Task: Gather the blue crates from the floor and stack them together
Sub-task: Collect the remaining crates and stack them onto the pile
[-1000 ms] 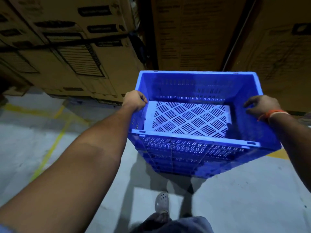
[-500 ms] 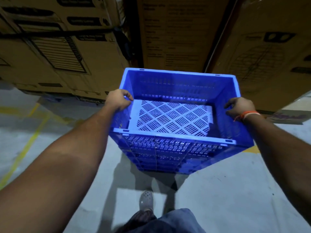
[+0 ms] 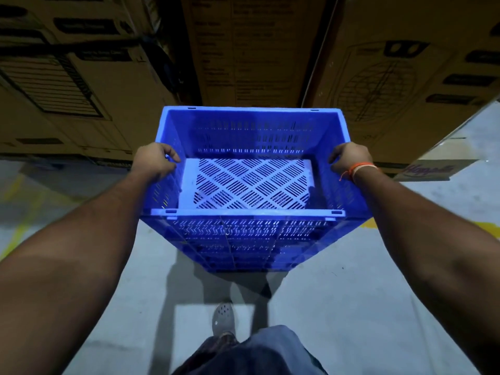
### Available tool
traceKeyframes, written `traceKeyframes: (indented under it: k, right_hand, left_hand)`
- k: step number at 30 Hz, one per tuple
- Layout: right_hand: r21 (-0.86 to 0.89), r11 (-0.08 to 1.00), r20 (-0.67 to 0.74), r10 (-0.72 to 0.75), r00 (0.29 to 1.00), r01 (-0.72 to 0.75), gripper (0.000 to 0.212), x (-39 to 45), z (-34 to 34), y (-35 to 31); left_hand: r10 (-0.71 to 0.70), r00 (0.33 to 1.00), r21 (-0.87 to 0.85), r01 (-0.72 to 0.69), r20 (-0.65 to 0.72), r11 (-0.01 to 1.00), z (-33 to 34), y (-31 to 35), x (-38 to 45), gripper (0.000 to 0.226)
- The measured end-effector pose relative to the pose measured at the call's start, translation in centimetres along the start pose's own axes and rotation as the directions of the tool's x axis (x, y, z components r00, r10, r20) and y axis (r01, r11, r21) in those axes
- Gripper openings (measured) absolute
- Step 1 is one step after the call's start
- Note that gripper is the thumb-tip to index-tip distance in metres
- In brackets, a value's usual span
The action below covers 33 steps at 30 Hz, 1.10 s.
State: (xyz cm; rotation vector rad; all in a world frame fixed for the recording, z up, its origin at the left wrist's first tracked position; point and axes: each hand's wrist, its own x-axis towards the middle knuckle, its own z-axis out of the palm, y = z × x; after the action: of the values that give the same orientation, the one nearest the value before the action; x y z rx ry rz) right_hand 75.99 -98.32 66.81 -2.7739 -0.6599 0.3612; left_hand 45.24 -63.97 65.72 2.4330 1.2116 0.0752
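Note:
A blue slotted plastic crate hangs in the air in front of me, level, its open top facing up and its perforated pale floor showing inside. My left hand grips the crate's left rim with fingers curled over the edge. My right hand, with an orange band at the wrist, grips the right rim the same way. The crate casts a shadow on the floor beneath it. No other blue crate shows in the view.
Tall cardboard boxes form a wall straight ahead, close behind the crate. Grey concrete floor with yellow painted lines lies below. A smaller carton sits at the right. My shoe is under the crate.
The crate has shifted from right of centre to the middle of the view and levelled out. The cardboard boxes are closer, and both hands keep their grip on the rims.

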Motion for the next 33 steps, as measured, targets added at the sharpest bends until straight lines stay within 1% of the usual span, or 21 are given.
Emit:
traceKeyframes:
  k: [4,9,12,15,18,25,33]
  right_hand:
    - [0.004,1.0,-0.027,0.015,1.0,-0.015,0.008,0.35,0.12,-0.36]
    - [-0.022,0.999,-0.047,0.031,0.998,-0.032,0.008,0.07,0.44,-0.37]
    - [-0.003,1.0,-0.04,0.022,0.999,-0.022,0.011,0.1,0.25,0.08]
    - [0.001,1.0,-0.036,0.012,0.999,-0.012,0.009,0.25,0.13,-0.04]
    - [-0.016,1.0,-0.04,0.019,0.999,-0.019,0.009,0.08,0.22,-0.18]
    - [-0.022,0.999,-0.04,0.024,0.999,-0.025,0.011,0.25,0.36,0.0]
    - [-0.015,0.999,-0.033,0.034,0.999,-0.034,0.011,0.76,0.44,-0.04]
  left_hand:
    - [-0.023,1.0,0.013,0.022,0.018,1.0,-0.32,0.0,0.76,0.017]
    - [-0.013,1.0,0.038,0.012,0.012,0.999,-0.48,0.16,0.9,0.018]
    - [-0.013,1.0,0.038,0.013,0.002,0.999,-0.21,0.45,0.46,0.018]
    - [-0.014,1.0,0.03,0.015,-0.007,0.999,-0.13,0.27,0.06,0.017]
    - [-0.028,1.0,0.018,0.028,0.001,0.999,-0.21,0.19,0.21,0.021]
    - [-0.03,1.0,0.016,0.03,0.004,0.999,-0.09,0.16,0.26,0.022]
    - [-0.065,0.998,0.007,0.065,0.007,0.998,0.04,0.31,0.85,0.022]
